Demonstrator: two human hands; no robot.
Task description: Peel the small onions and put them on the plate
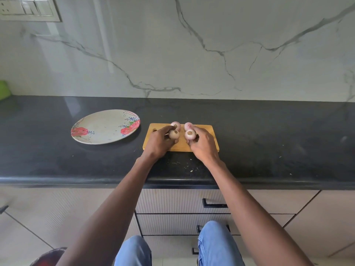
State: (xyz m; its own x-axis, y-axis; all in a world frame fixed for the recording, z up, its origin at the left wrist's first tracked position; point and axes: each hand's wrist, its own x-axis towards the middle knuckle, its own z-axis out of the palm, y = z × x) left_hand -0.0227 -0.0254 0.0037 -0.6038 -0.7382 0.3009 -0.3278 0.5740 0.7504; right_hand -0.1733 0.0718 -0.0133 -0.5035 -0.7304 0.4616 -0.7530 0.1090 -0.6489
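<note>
Several small pale-pink onions sit on a wooden cutting board (207,131) on the black counter. My left hand (159,141) grips the front left onion (174,134), fingers curled round it. The front right onion (190,134) is held by my right hand (201,144), root end facing up. Two more onions lie just behind: one at back left (176,125), one at back right (187,125). A floral plate (104,127) with red roses lies to the left of the board, with nothing on it.
The marble wall rises behind the black counter (269,141). A green object (4,90) sits at the far left edge. Small peel scraps (189,167) lie on the counter in front of the board. Drawers with black handles and my knees are below.
</note>
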